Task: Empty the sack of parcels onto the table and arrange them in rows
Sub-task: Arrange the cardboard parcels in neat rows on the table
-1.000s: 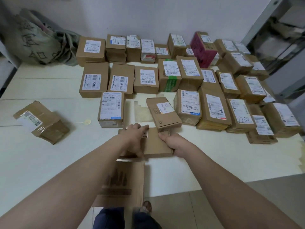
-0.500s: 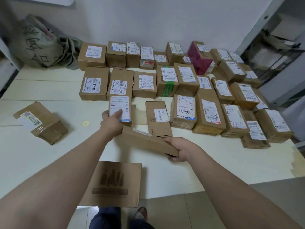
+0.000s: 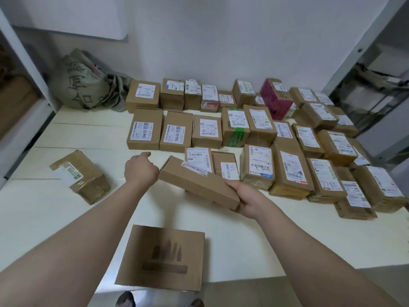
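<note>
From the head camera: gripping the flat parcel [image 3: 199, 185] by its near end, right hand [image 3: 245, 200] wrapped round the corner, tilted over the table [image 3: 44, 213] before the third row. Left hand [image 3: 140, 171] curled beside its far end; hold unclear. Could slip from that one-ended grip, or knock the labelled parcel [image 3: 199, 159] behind askew. Readable: "12V4A-5525" on two second-row labels [image 3: 141, 130]; sack [image 3: 81, 85] characters illegible.

A white wall [image 3: 221, 41] rises behind, grey metal shelving [image 3: 376, 94] stands right, tiled floor [image 3: 254, 293] lies below.
</note>
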Available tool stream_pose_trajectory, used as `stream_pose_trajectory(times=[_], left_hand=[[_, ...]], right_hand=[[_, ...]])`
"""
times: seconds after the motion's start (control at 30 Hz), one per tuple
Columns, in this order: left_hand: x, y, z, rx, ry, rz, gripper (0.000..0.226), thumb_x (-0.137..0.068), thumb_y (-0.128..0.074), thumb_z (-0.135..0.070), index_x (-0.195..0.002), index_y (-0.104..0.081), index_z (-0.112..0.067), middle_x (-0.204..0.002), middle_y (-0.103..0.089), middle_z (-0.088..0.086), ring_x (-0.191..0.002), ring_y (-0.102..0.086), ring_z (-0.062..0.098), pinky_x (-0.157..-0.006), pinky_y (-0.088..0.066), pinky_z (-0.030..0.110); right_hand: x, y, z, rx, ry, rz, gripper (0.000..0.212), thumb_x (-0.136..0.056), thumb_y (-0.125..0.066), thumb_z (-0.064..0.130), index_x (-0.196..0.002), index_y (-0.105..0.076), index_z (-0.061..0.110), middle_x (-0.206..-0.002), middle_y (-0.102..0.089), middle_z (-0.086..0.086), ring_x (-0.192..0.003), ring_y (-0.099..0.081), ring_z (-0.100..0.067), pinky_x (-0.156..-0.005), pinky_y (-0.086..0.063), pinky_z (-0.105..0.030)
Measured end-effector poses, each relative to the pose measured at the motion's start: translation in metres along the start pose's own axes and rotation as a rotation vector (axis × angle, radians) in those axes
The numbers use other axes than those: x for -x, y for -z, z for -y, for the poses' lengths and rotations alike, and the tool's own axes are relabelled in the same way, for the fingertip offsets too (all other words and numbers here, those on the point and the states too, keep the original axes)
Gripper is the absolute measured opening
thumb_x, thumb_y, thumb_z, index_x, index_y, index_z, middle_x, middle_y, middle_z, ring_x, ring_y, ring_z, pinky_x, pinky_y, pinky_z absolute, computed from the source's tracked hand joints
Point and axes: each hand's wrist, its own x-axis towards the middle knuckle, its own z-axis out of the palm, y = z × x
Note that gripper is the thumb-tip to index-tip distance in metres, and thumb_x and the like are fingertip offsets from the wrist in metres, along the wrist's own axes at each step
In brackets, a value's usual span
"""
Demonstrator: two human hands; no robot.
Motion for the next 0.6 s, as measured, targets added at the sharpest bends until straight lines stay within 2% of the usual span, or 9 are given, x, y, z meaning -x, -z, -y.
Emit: stream_pose_trajectory(times=[0.07, 0.17, 0.23, 0.33, 0.37, 0.43, 0.5, 0.53, 0.6], left_hand=[[-0.008, 0.02, 0.014, -0.093, 0.007, -0.065, 0.056, -0.085, -0.046, -0.005, -0.14, -0.048, -0.016, -0.138, -0.052, 0.015, -0.129, -0.043, 0.033, -0.107, -0.037, 0.04], [-0.019, 0.044, 0.037, -0.165, 0.021, -0.108, 0.06, -0.082, -0.047, -0.006, -0.141, -0.046, -0.014, -0.144, -0.045, 0.014, -0.137, -0.031, 0.03, -0.114, -0.025, 0.039], [-0.024, 0.057, 0.051, -0.163, 0.083, -0.092, 0.063, -0.083, -0.05, -0.011, -0.144, -0.039, -0.015, -0.153, -0.029, 0.013, -0.144, -0.013, 0.028, -0.119, -0.011, 0.042], [-0.03, 0.075, 0.075, -0.242, 0.174, -0.075, 0.078, -0.08, -0.066, -0.029, -0.147, -0.027, -0.023, -0.158, -0.004, 0.016, -0.147, 0.008, 0.03, -0.117, 0.003, 0.051], [-0.033, 0.081, 0.084, -0.253, 0.198, -0.061, 0.085, -0.076, -0.072, -0.035, -0.147, -0.025, -0.025, -0.157, 0.002, 0.017, -0.146, 0.013, 0.033, -0.116, 0.003, 0.054], [-0.04, 0.094, 0.1, -0.23, 0.237, -0.013, 0.091, -0.069, -0.078, -0.039, -0.143, -0.027, -0.027, -0.157, 0.011, 0.019, -0.145, 0.019, 0.036, -0.114, 0.003, 0.059], [-0.05, 0.104, 0.116, -0.181, 0.24, 0.06, 0.083, -0.068, -0.077, -0.036, -0.137, -0.033, -0.026, -0.157, 0.014, 0.018, -0.144, 0.021, 0.036, -0.115, 0.0, 0.059], [-0.055, 0.107, 0.123, -0.157, 0.231, 0.112, 0.084, -0.067, -0.078, -0.036, -0.137, -0.033, -0.026, -0.157, 0.014, 0.017, -0.144, 0.02, 0.036, -0.116, -0.005, 0.058], [-0.062, 0.112, 0.134, -0.126, 0.193, 0.226, 0.091, -0.067, -0.081, -0.04, -0.142, -0.031, -0.028, -0.157, 0.011, 0.014, -0.144, 0.015, 0.034, -0.114, -0.021, 0.054]], right_hand=[[-0.001, -0.021, 0.002, -0.053, 0.029, 0.012, 0.015, -0.098, -0.053, 0.025, -0.102, -0.064, 0.017, -0.081, -0.072, 0.0, -0.073, -0.064, -0.016, -0.065, -0.05, -0.029], [-0.003, -0.06, 0.0, -0.038, 0.057, -0.05, 0.011, -0.098, -0.054, 0.021, -0.094, -0.059, 0.012, -0.06, -0.065, 0.001, -0.05, -0.055, -0.011, -0.05, -0.039, -0.023], [-0.003, -0.09, -0.003, -0.052, 0.043, -0.072, 0.011, -0.098, -0.054, 0.016, -0.089, -0.056, 0.009, -0.067, -0.06, -0.004, -0.052, -0.051, -0.013, -0.044, -0.039, -0.022], [-0.009, -0.135, -0.011, -0.101, 0.002, -0.105, 0.007, -0.097, -0.053, 0.006, -0.09, -0.054, 0.006, -0.081, -0.062, -0.008, -0.065, -0.057, -0.017, -0.041, -0.051, -0.023], [-0.013, -0.149, -0.014, -0.115, -0.006, -0.127, 0.002, -0.096, -0.052, 0.003, -0.096, -0.053, 0.005, -0.089, -0.063, -0.011, -0.072, -0.06, -0.02, -0.042, -0.053, -0.025], [-0.025, -0.168, -0.023, -0.144, -0.013, -0.206, 0.019, -0.092, -0.053, -0.004, -0.11, -0.053, 0.002, -0.106, -0.063, -0.015, -0.089, -0.063, -0.028, -0.05, -0.059, -0.032], [-0.036, -0.176, -0.031, -0.095, 0.005, -0.29, 0.037, -0.088, -0.054, -0.008, -0.124, -0.052, 0.001, -0.119, -0.06, -0.014, -0.102, -0.06, -0.03, -0.07, -0.061, -0.039], [-0.039, -0.179, -0.035, -0.028, 0.02, -0.315, 0.042, -0.088, -0.051, -0.007, -0.129, -0.05, 0.002, -0.125, -0.057, -0.015, -0.103, -0.059, -0.029, -0.078, -0.06, -0.041], [-0.039, -0.185, -0.041, 0.134, 0.05, -0.367, 0.042, -0.092, -0.047, 0.002, -0.134, -0.044, 0.002, -0.134, -0.049, -0.018, -0.103, -0.056, -0.03, -0.084, -0.057, -0.043]])
